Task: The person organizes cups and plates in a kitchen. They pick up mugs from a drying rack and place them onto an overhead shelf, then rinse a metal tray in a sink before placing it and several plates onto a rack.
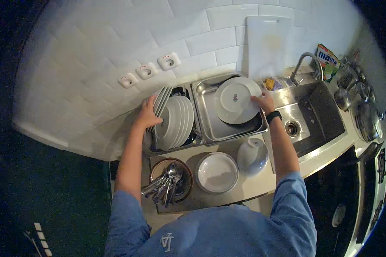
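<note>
My left hand (148, 114) is at the left group of white plates (162, 99), which lean on edge in a rack, its fingers and thumb around their near edges. Several larger white plates (179, 122) stand on edge just right of it. My right hand (265, 103), with a black band on the wrist, grips the right rim of a round white plate (236, 102), thumb on top and the other fingers mostly hidden. That plate is over a rectangular metal tray (208, 127); whether it rests on the tray cannot be told. A small dark mark shows at its centre.
Nearer me are a brown-rimmed bowl (187, 193) of spoons and forks (169, 177), a stack of white bowls (217, 172) and upturned white bowls (252, 157). To the right are the sink (302, 135), faucet (306, 64), refill pouch (328, 62) and metal pots (368, 122). A cutting board (268, 51) leans on the wall.
</note>
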{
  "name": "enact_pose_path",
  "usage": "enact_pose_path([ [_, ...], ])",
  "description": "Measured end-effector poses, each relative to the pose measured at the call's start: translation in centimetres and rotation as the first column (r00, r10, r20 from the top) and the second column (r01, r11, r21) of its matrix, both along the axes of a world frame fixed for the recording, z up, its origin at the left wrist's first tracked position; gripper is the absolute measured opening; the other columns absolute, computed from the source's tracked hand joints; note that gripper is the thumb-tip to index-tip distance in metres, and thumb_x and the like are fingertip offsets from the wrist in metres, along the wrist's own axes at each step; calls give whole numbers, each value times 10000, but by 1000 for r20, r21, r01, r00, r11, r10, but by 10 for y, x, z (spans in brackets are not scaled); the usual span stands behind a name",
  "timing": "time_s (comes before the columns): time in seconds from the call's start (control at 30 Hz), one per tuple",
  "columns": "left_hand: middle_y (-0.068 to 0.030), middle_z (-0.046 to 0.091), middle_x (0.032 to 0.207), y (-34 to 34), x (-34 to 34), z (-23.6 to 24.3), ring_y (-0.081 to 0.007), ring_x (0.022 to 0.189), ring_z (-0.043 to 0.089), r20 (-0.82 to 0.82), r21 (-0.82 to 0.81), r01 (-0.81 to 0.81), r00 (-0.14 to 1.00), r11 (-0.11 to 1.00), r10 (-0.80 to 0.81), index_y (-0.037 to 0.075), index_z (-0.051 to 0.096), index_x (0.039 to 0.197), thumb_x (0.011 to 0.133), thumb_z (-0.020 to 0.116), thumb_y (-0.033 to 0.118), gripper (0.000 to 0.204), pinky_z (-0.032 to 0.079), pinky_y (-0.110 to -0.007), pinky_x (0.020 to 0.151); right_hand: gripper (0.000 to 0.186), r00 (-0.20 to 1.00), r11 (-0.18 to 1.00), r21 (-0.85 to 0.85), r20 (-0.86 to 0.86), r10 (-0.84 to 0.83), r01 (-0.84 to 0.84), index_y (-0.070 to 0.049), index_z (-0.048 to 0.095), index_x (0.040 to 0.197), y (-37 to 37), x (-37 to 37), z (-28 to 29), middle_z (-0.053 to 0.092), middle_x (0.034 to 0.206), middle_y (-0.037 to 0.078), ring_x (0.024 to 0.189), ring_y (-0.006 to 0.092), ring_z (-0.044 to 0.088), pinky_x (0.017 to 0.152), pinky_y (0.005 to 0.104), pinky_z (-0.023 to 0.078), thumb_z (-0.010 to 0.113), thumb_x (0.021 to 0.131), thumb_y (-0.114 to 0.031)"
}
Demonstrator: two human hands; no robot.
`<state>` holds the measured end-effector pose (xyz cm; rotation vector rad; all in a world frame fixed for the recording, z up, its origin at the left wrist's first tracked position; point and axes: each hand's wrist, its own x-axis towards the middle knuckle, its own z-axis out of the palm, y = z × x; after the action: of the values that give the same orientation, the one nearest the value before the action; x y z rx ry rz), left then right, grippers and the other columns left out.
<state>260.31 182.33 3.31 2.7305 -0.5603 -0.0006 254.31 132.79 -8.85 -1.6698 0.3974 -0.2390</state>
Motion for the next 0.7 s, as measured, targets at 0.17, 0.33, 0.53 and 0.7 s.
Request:
enact_pose_path([
  [0.17,-295,347,1292,-11,-2,6,-453,1241,315,-40,-10,-1,999,1000,0,156,180,1400,512,742,142,1051,323,-476,1033,624,991,909,-396,75,-107,128,53,512,1090,-14,5,-5,646,915,136,768,217,640,650,327,524,810,643,-265],
  [0.33,-292,365,1261,0,-2,3,-467,1208,346,-8,-20,-19,1000,1000,19,166,182,1400,514,736,179,1045,340,-483,1016,487,902,565,-710,397,-172,420,32,556,1058,34,4,46,605,1021,209,856,370,591,771,416,474,715,717,-278],
  [0.53,-302,344,1271,18,-7,-1,-474,1200,352,6,27,-42,999,999,41,175,196,1397,505,739,184,1044,351,-489,1005,414,791,730,336,83,606,-595,-43,488,1196,192,9,65,610,893,133,729,211,614,702,316,527,515,907,-338],
  [0.7,-299,339,1277,6,-3,6,-471,1213,338,-29,11,-34,999,999,34,180,199,1394,500,743,182,1047,355,-484,1002,453,711,693,-239,19,703,-680,-17,482,1185,236,23,33,615,820,133,733,236,644,666,320,531,594,849,-300],
])
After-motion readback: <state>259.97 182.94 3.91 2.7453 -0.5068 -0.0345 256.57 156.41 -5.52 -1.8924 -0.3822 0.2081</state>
